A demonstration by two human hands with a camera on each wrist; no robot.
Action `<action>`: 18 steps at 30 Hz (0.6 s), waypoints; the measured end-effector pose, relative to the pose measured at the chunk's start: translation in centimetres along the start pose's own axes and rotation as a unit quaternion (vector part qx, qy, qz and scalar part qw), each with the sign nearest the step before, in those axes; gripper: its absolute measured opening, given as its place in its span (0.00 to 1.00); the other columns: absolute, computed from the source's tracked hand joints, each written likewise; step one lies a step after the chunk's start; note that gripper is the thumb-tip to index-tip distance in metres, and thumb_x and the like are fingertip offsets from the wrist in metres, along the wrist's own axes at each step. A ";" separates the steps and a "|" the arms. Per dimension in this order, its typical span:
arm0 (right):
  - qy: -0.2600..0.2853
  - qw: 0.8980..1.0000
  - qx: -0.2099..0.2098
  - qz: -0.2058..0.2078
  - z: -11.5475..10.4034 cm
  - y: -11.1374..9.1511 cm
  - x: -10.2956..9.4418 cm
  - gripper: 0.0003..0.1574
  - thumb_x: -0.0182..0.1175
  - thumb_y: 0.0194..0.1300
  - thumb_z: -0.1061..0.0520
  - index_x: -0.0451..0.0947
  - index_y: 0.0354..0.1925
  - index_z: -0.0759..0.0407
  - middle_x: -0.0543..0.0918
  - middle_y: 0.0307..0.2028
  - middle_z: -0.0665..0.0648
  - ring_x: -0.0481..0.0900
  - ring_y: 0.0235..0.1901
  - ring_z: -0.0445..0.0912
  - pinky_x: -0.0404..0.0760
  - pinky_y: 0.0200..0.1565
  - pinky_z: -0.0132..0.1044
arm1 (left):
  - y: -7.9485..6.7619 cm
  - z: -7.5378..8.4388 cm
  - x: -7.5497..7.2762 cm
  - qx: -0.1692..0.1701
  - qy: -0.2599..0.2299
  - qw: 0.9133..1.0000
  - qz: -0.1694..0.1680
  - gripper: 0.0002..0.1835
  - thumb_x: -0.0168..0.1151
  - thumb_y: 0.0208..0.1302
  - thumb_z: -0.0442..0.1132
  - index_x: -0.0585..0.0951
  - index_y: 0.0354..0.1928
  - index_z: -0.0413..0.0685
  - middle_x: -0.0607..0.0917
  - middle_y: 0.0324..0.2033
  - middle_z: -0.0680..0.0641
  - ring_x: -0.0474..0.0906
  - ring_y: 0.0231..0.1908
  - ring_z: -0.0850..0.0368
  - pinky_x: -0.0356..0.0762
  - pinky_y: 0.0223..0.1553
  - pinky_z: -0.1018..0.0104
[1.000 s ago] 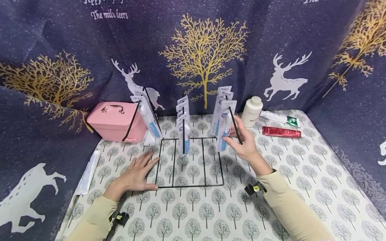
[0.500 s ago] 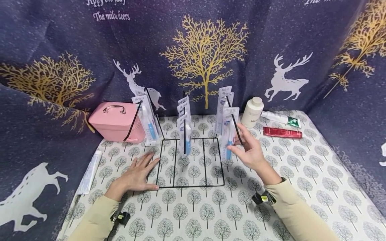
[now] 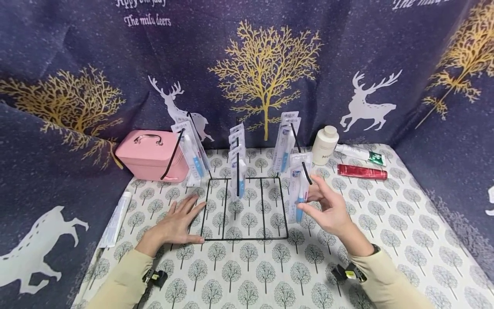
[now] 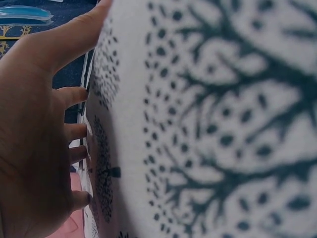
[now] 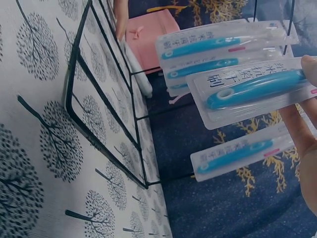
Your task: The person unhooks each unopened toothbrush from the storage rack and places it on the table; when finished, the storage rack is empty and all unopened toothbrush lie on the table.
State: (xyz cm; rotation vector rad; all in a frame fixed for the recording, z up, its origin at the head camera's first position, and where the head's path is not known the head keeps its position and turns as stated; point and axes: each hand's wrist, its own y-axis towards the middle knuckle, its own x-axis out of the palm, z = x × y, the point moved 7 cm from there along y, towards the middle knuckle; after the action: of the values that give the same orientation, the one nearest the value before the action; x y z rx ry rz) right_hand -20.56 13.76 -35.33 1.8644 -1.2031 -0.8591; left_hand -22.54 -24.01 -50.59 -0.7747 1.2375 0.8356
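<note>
My right hand (image 3: 328, 210) pinches a blister-packed toothbrush (image 3: 299, 193) by its right side, near the front end of the rack's right hook. That hook's rod passes behind the top of the pack and comes out in front of it. In the right wrist view the toothbrush pack (image 5: 252, 91) shows a blue handle, with fingers at its edge. My left hand (image 3: 175, 223) lies on the table with fingers spread, the thumb at the front left corner of the black wire rack (image 3: 247, 239). More toothbrush packs (image 3: 237, 171) hang on the left, middle and right hooks.
A pink case (image 3: 150, 156) stands behind the rack at left, with a white tube (image 3: 115, 219) nearer me. At right are a white bottle (image 3: 325, 145), a white and green tube (image 3: 360, 154) and a red tube (image 3: 362, 171). A patterned cloth backdrop rises behind.
My right hand has drawn the front toothbrush pack forward along the right hook, toward its tip and away from the packs behind. The left hand stays in place.
</note>
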 end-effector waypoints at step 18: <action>0.048 0.996 -0.075 -0.025 -5.5 -1.2 1.3 0.43 0.64 0.46 0.75 0.55 0.58 0.85 0.82 0.40 0.70 0.82 0.38 0.52 0.82 0.42 0.35 | 0.0 0.1 0.0 -0.004 -0.004 1.000 -0.006 0.61 0.53 0.37 0.80 0.49 0.71 0.56 0.46 0.70 0.40 0.41 0.69 0.38 0.42 0.61 0.30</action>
State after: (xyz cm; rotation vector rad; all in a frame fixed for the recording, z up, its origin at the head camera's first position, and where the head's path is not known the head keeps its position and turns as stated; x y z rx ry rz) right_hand -14.99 14.09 -33.81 1.7995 -1.0090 -0.8519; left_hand -22.46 -23.91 -50.61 -0.7842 1.2225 0.8329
